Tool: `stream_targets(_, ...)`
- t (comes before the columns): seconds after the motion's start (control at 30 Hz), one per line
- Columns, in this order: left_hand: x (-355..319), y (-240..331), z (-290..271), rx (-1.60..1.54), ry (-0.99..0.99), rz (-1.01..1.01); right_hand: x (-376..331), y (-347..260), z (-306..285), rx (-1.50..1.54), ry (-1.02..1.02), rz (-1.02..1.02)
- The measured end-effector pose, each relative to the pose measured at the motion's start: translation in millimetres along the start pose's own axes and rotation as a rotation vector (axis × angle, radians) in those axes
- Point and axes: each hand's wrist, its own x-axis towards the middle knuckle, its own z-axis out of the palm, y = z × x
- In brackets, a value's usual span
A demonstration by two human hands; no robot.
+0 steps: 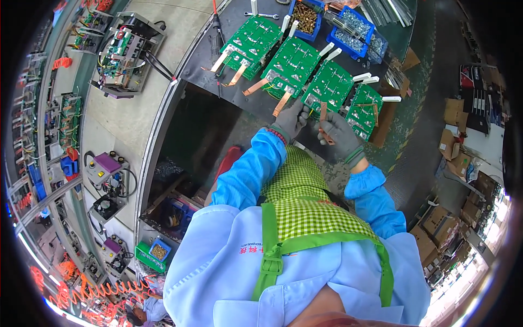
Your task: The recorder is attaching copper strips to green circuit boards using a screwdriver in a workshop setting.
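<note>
Several green circuit boards lie in a row on a dark work surface (201, 65). My left hand (292, 119), in a grey glove, rests on the near edge of the third board (329, 84), close to a copper strip (282, 102) sticking out of the second board (290, 64). My right hand (339, 132), also gloved, is closed around a few loose copper strips (324, 117) and holds one upright against the third board's front corner. The fourth board (364, 109) lies just right of my right hand. Blue sleeves cover both forearms.
Blue bins (351, 24) of screws and metal parts stand behind the boards. An open-frame electronic unit (125, 52) sits on the beige bench at left. Small control boxes (106, 166) and a green tray (152, 253) lie lower left. Cardboard boxes (455, 147) are stacked on the floor at right.
</note>
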Motion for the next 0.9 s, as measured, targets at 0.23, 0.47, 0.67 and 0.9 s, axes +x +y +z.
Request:
stream_targets(0.23, 22.0, -16.2, -26.2, 0.167, -0.136, 0.088, -2.8, 4.8, 13.2, 0.077, 0.043, 0.137)
stream_targets(0.47, -9.3, 7.1, -15.9, 1.089, -0.202, 0.603, 28.9, 15.7, 34.2, 0.162, 0.140, 0.179)
stream_targets(0.67, -14.6, 13.3, -6.7, 0.508, -0.242, 0.347, 35.6, 15.4, 59.1, 0.041, 0.310, 0.239)
stream_targets(0.9, -20.4, 9.2, 22.9, 0.697, -0.083, 0.258, 14.9, -10.5, 49.3, -0.358, 0.135, 0.278)
